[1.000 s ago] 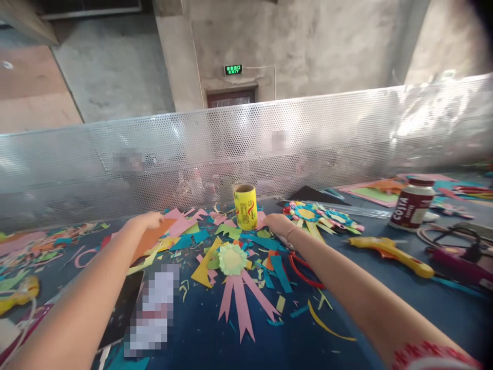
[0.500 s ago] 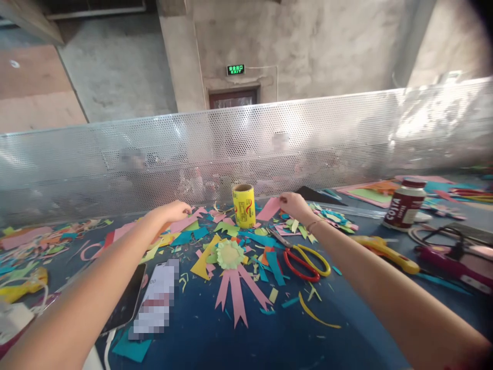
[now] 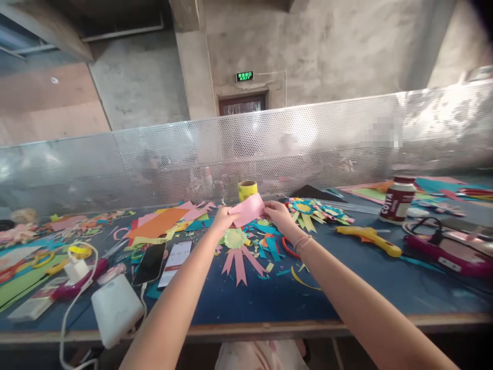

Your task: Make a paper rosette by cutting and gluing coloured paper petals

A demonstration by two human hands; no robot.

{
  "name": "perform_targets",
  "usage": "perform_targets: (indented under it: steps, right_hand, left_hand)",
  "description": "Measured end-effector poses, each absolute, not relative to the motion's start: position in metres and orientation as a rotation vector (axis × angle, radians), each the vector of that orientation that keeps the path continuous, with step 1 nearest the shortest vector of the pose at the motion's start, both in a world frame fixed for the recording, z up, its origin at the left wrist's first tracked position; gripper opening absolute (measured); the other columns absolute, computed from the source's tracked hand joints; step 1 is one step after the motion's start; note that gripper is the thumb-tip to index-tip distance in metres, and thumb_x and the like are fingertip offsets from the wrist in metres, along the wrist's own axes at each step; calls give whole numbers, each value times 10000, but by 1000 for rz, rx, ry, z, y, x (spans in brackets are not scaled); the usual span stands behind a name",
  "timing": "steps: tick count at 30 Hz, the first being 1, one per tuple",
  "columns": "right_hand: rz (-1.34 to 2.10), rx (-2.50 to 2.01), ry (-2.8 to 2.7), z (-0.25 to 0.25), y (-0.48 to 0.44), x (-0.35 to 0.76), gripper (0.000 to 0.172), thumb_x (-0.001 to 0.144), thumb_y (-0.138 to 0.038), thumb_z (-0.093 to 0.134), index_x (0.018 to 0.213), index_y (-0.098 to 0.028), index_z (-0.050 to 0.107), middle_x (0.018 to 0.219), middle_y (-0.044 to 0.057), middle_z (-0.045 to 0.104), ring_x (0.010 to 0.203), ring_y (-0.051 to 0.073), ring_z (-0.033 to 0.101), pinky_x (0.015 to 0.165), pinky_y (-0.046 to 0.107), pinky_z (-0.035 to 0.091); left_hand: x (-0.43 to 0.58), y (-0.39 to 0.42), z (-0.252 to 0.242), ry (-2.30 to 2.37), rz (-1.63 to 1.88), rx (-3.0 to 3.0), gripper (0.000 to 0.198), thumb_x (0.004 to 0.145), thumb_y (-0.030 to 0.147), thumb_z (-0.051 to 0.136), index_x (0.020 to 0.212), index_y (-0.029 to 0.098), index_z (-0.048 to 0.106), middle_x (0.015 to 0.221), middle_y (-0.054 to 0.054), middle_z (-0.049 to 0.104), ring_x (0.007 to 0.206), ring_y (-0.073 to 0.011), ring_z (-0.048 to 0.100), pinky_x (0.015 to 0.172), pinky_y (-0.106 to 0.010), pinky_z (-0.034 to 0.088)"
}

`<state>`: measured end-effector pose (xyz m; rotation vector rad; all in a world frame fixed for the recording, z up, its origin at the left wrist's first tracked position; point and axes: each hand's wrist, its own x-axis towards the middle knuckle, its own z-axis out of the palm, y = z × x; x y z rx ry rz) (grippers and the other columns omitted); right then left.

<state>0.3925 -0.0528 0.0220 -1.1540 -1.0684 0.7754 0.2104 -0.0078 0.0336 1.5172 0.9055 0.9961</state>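
Pink paper (image 3: 248, 209) nearer, blue table (image 3: 265, 306), grey wall (image 3: 327, 56)

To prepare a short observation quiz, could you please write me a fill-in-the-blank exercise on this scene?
1. The left hand and right hand hold a piece of paper coloured ____.
2. The hollow cylinder behind the paper is mainly ____ outside.
3. The lit sign above the door reads ____ in English.
4. The bottle stands to the ____ of both hands.

Missing words: pink; yellow; EXIT; right.

Pink sheet (image 3: 247, 209): smooth, matt paper. Rosette (image 3: 234, 238): matt paper. Screen (image 3: 339, 134): shiny perforated metal. Wall (image 3: 327, 46): rough, dull concrete. Glue gun (image 3: 385, 246): smooth plastic. Table edge (image 3: 269, 327): wood.
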Motion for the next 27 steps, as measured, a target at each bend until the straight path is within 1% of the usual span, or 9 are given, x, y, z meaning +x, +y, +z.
perform_targets:
  steps: [3,5,11,13,17,20,24,25,27]
  right_hand:
    - [724,-1226,-1134,8,-63,392,140,671,-70,511,757,-157,579,659,4,630,617,117,626,681,254,553]
    - [738,-1233,-1133,4,-68,395,118,685,-71,523,743,-162,571,654,4,626,613,116,627,700,261,554]
    - [892,-1026,-887,0,-73,377,115,705,-78,563,684,-181,516,685,0,623,672,106,650,772,236,541]
    - [992,-999,-912,-5,-74,359,107,692,-82,588,725,-173,541,721,16,644,684,114,655,741,227,544]
    - [1109,-1146,-1149,-14,-74,331,85,717,-151,597,801,-152,581,719,43,661,645,138,644,631,241,540]
    - [801,-1420,-1478,-12,-73,337,70,752,-199,556,782,-147,593,737,54,667,681,152,637,628,245,511]
    - [-8,-1917,-1807,2,-79,388,118,737,-177,516,759,-130,622,833,115,677,842,202,628,735,268,464]
    - [-90,-2039,-1837,5,-82,403,137,709,-173,536,790,-117,631,891,144,672,874,224,627,731,274,462]
    - [-9,-2345,-1839,9,-88,428,181,632,-196,607,783,-103,643,903,182,664,851,270,637,669,298,471]
  left_hand:
    - [204,-11,9,923,1150,1414,116,632,184,705,713,127,644,644,-25,644,530,-120,579,533,-244,482]
    - [200,-13,-1,903,1200,1323,124,634,185,709,710,129,629,659,-21,639,530,-103,570,534,-230,480]
    - [206,-26,-12,626,1086,1213,316,606,249,769,863,150,612,857,-57,663,732,-137,639,666,-264,520]
    - [211,-28,-16,608,1090,1289,307,623,283,759,858,145,618,853,-60,662,734,-140,640,682,-269,521]
    - [216,-24,-23,650,1201,1365,204,690,309,687,794,146,621,759,-38,654,629,-128,612,642,-271,521]
    - [213,-18,-25,758,1267,1353,130,711,265,652,740,149,599,694,-19,629,572,-113,579,585,-253,518]
    - [206,-15,-22,879,1335,1298,101,707,221,642,749,151,583,715,-17,624,573,-101,560,519,-220,511]
    - [205,-16,-21,891,1345,1280,115,696,204,649,775,149,587,751,-25,638,596,-104,572,514,-211,508]
    - [202,-16,-19,897,1363,1252,183,670,166,660,840,147,595,839,-46,663,655,-114,603,517,-197,504]
